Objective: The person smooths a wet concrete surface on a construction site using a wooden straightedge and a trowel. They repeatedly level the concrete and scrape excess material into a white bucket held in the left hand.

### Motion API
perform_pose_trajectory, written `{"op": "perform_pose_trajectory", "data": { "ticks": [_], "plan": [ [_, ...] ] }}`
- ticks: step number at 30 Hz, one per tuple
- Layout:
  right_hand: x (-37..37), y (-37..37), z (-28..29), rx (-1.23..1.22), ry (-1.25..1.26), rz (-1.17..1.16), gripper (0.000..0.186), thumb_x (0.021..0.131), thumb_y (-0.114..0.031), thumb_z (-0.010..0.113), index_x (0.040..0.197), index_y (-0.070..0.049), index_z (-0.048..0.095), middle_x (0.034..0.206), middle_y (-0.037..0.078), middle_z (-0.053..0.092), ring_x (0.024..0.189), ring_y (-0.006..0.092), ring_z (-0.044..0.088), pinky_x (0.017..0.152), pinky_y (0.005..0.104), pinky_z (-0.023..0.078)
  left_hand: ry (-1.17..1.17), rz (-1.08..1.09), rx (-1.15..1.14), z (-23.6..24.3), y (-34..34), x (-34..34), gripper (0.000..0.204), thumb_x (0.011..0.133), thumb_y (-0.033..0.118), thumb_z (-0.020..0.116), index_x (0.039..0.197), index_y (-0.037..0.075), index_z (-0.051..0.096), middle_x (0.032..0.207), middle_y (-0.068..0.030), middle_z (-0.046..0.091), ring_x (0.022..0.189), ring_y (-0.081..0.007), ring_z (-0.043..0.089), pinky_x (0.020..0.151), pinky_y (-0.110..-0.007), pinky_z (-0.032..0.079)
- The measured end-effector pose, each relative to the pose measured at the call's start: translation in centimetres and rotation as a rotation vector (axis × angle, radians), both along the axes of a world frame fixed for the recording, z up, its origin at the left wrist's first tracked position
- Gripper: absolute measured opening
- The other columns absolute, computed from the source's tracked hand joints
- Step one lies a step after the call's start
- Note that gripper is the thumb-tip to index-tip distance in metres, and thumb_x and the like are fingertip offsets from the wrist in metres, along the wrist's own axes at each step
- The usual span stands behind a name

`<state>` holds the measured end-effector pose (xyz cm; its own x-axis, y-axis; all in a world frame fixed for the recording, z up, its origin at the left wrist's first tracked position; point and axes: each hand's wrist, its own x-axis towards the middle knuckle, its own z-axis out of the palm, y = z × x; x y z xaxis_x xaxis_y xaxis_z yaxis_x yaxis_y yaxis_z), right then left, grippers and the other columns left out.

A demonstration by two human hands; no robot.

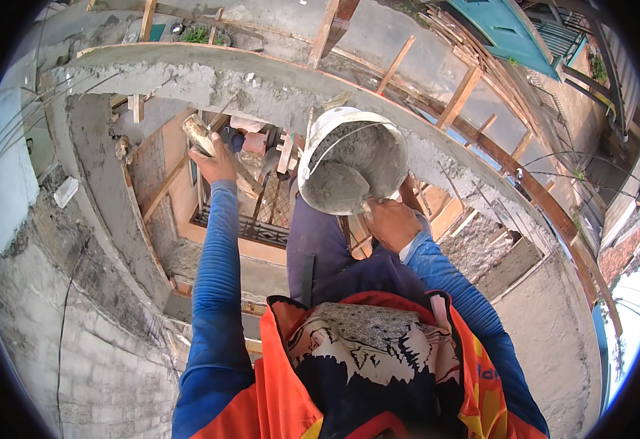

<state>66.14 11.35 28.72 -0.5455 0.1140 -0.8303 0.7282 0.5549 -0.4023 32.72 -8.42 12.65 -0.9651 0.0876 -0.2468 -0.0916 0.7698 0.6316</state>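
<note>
A white bucket (311,135) with wet grey cement (367,143) inside sits by my knees, tilted toward me, against the concrete beam. My right hand (394,224) is closed at its near rim, around the handle end of a trowel (337,186). The trowel's rounded blade is coated in cement and lies across the bucket's mouth; its handle is mostly hidden by my fingers. Out to the left, my left hand (217,159) is wrapped round the rough upper end of a wooden post (199,133), over the opening.
A curved concrete beam (188,79) with timber formwork runs across ahead. Below gapes a deep opening with a metal railing (257,230). Wooden props (459,96) stand along the outer edge; rebar wires (462,186) stick out. A block wall (107,351) rises left.
</note>
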Motion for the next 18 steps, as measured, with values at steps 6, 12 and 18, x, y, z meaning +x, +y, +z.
{"op": "perform_pose_trajectory", "data": {
  "ticks": [6, 12, 18],
  "plan": [
    [1.6, 2.3, 0.8, -0.284, 0.026, -0.288, 0.051, 0.097, -0.038, 0.064, 0.133, -0.002, 0.062, 0.105, 0.024, 0.071, 0.096, 0.0444, 0.068, 0.089, 0.0479, 0.054, 0.113, -0.239, -0.087, 1.0, 5.8, -6.2, 0.061, 0.092, 0.044, 0.073, 0.117, -0.007, 0.051, 0.104, -0.0257, 0.066, 0.095, -0.0363, 0.065, 0.087, -0.044, 0.050],
    [6.0, 2.4, 3.1, -0.650, -0.179, -0.695, 0.053, 0.093, -0.026, 0.078, 0.137, -0.002, 0.061, 0.085, 0.004, 0.068, 0.067, 0.0096, 0.060, 0.060, 0.0272, 0.051, 0.200, -0.395, -0.233, -0.8, 9.7, -10.5, 0.058, 0.091, 0.046, 0.072, 0.112, -0.004, 0.053, 0.102, -0.0287, 0.065, 0.096, -0.0443, 0.065, 0.087, -0.049, 0.049],
    [7.4, 8.3, 9.6, -0.760, -0.013, -0.791, 0.053, 0.086, -0.013, 0.084, 0.132, 0.001, 0.063, 0.088, 0.002, 0.068, 0.070, 0.0082, 0.061, 0.061, 0.0249, 0.051, 0.268, -0.391, -0.416, -4.6, 10.6, -13.4, 0.063, 0.089, 0.055, 0.071, 0.113, 0.000, 0.052, 0.101, -0.0297, 0.063, 0.102, -0.0484, 0.058, 0.089, -0.056, 0.046]
  ]
}}
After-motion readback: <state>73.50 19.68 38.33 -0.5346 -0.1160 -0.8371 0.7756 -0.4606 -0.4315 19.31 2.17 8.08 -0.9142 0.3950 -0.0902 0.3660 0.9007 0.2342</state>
